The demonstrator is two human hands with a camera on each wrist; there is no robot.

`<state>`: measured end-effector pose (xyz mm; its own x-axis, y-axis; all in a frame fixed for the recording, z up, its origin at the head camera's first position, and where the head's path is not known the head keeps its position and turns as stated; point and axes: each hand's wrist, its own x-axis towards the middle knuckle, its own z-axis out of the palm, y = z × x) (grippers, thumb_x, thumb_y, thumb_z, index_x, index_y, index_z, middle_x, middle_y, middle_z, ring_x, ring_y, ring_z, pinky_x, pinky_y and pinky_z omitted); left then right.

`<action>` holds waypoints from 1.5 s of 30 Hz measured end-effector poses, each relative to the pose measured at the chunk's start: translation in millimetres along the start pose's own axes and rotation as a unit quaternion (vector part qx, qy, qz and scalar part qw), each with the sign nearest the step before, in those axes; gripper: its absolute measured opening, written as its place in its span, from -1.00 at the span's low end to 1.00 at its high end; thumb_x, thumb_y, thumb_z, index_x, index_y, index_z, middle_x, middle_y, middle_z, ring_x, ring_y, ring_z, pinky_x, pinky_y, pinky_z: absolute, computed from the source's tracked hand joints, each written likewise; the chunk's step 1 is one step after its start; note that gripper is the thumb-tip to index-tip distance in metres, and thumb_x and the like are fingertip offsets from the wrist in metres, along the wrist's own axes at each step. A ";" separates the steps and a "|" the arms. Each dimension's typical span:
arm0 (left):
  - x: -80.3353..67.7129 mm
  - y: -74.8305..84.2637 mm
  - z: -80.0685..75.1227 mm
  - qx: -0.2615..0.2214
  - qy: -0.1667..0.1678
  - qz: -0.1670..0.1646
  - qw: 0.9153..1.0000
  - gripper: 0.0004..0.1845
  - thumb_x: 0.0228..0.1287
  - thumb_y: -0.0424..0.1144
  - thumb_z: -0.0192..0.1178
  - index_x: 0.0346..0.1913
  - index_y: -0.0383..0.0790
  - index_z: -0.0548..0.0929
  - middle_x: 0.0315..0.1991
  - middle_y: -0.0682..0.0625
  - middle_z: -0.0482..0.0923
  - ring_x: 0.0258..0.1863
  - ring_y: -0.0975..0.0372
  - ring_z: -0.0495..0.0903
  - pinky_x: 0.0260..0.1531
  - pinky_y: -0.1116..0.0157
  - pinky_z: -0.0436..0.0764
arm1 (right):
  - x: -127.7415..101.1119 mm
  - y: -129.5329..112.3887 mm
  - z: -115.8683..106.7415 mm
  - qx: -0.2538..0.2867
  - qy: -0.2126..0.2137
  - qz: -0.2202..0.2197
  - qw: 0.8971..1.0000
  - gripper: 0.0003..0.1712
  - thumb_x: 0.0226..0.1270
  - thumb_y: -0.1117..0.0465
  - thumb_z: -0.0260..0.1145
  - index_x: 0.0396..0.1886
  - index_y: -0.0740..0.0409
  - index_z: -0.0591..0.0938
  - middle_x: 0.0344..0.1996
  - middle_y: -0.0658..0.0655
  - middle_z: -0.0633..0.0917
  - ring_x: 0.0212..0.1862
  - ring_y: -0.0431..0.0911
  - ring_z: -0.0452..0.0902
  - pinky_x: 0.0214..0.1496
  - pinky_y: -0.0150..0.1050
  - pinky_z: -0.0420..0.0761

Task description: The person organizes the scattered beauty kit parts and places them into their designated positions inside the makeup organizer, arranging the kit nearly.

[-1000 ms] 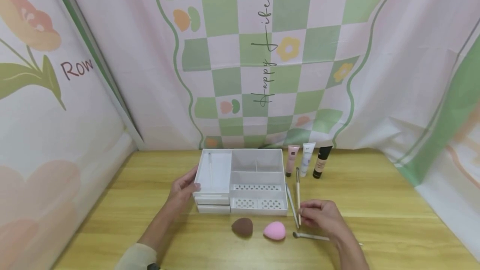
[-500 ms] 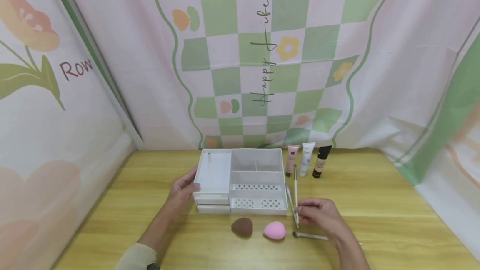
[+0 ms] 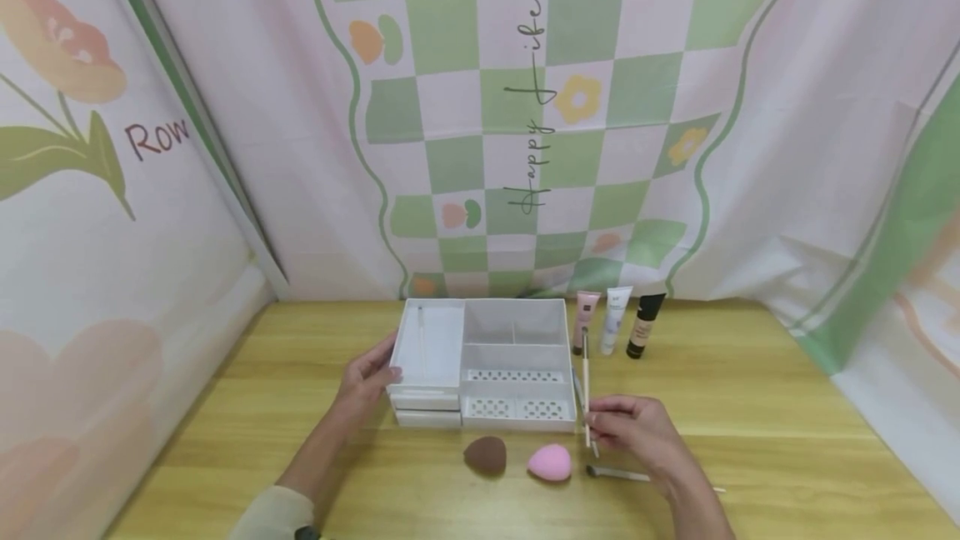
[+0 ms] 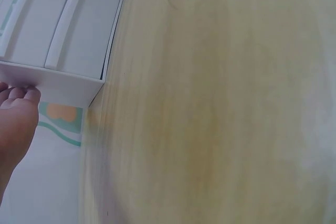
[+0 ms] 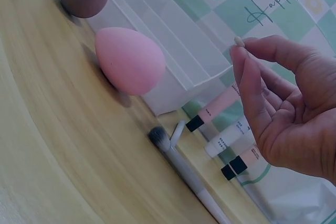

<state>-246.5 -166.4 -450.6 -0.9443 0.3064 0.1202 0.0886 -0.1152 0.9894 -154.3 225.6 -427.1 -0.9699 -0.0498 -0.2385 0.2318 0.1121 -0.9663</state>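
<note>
The right hand point(image 3: 630, 427) pinches a makeup brush point(image 3: 587, 382) between thumb and fingertips near its lower end. The brush stands nearly upright, bristles up, just right of a white makeup organizer point(image 3: 517, 422). In the right wrist view only a pale handle end point(image 5: 239, 41) shows between the fingertips. At the organizer's left side, the left hand point(image 3: 363, 382) holds its wall, thumb at the rim and fingers along the outside. A thin brush point(image 3: 421, 344) lies in the organizer's left section. Another brush point(image 3: 577, 390) lies partly hidden behind the held one.
A brown makeup sponge point(image 3: 486, 456) and a pink one point(image 3: 551, 463) lie before the organizer. Another brush point(image 3: 618, 474) lies partly under the right hand. A pink tube point(image 3: 582, 315), a white tube point(image 3: 615, 319) and a black-capped tube point(image 3: 643, 325) stand at the back right.
The right hand has shifted the pinched brush slightly left, towards the organizer; its bristles now overlap the pink tube in the head view. The left hand has stayed in place.
</note>
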 end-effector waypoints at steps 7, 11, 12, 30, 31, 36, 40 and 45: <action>-0.6 0.1 -0.3 -0.005 0.001 0.001 1.000 -0.26 0.34 -0.51 0.02 0.55 -0.50 0.04 0.64 -0.29 -0.10 0.64 -0.11 -0.09 0.36 0.55 0.35 | -0.3 -2.5 5.4 -0.014 0.004 -0.007 1.000 -0.49 0.30 0.34 0.33 0.14 0.64 0.53 -0.38 -0.04 0.80 -0.36 -0.31 0.70 -0.25 -0.46 0.76; -0.6 0.3 -0.8 0.000 -0.003 0.004 1.000 -0.26 0.35 -0.49 0.03 0.55 -0.49 0.04 0.64 -0.29 -0.10 0.64 -0.12 -0.09 0.38 0.54 0.33 | 0.4 -3.2 7.9 -0.016 0.005 -0.007 1.000 -0.50 0.30 0.34 0.33 0.14 0.63 0.54 -0.37 -0.04 0.79 -0.35 -0.30 0.70 -0.24 -0.45 0.77; -0.4 0.1 -0.7 0.000 -0.004 0.004 1.000 -0.26 0.35 -0.49 0.03 0.55 -0.49 0.04 0.64 -0.29 -0.10 0.64 -0.12 -0.09 0.38 0.54 0.33 | 0.7 -3.5 8.7 -0.015 0.006 -0.007 1.000 -0.50 0.30 0.34 0.33 0.14 0.62 0.54 -0.37 -0.04 0.79 -0.34 -0.29 0.70 -0.24 -0.45 0.77; 0.6 -1.3 -0.7 -0.006 -0.012 0.012 1.000 -0.27 0.37 -0.50 0.03 0.55 -0.51 0.03 0.64 -0.32 -0.11 0.63 -0.14 -0.10 0.37 0.55 0.35 | 8.0 -17.5 23.3 -0.016 0.007 -0.012 1.000 -0.56 0.32 0.36 0.32 0.10 0.61 0.55 -0.38 -0.01 0.78 -0.35 -0.27 0.69 -0.23 -0.45 0.77; 0.7 -1.5 -1.0 -0.006 -0.011 0.011 1.000 -0.26 0.36 -0.50 0.03 0.55 -0.51 0.03 0.64 -0.32 -0.11 0.63 -0.14 -0.10 0.36 0.55 0.35 | 8.5 -18.7 24.3 -0.017 0.004 -0.013 1.000 -0.55 0.31 0.36 0.32 0.11 0.61 0.55 -0.37 0.01 0.78 -0.35 -0.27 0.69 -0.23 -0.45 0.77; 0.7 -1.6 -0.8 0.000 -0.006 0.008 1.000 -0.27 0.36 -0.50 0.03 0.55 -0.49 0.05 0.64 -0.29 -0.09 0.63 -0.11 -0.08 0.36 0.56 0.36 | 12.3 -25.8 30.6 -0.026 -0.008 -0.027 0.999 -0.54 0.30 0.36 0.33 0.11 0.60 0.55 -0.31 0.06 0.80 -0.31 -0.25 0.70 -0.21 -0.45 0.78; 0.8 -1.5 -0.7 0.007 -0.004 0.005 1.000 -0.26 0.35 -0.49 0.03 0.56 -0.46 0.06 0.65 -0.27 -0.07 0.63 -0.08 -0.05 0.36 0.56 0.36 | 15.4 -31.4 39.1 -0.032 -0.004 -0.035 0.999 -0.54 0.29 0.36 0.33 0.10 0.60 0.55 -0.28 0.12 0.80 -0.30 -0.24 0.70 -0.19 -0.44 0.78; 1.4 -2.2 -1.1 -0.003 -0.009 0.012 1.000 -0.26 0.34 -0.52 0.01 0.55 -0.51 0.03 0.64 -0.31 -0.11 0.63 -0.15 -0.10 0.36 0.55 0.36 | 19.9 -36.6 50.2 -0.031 0.002 -0.037 0.999 -0.54 0.28 0.35 0.34 0.10 0.58 0.57 -0.21 0.21 0.80 -0.27 -0.22 0.71 -0.15 -0.41 0.80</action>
<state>-248.4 -166.7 -452.7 -0.9359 0.3211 0.1446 0.1085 -0.1276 0.9859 -178.4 170.7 -401.4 -0.9845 -0.0562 -0.1664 0.1549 0.1689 -0.9734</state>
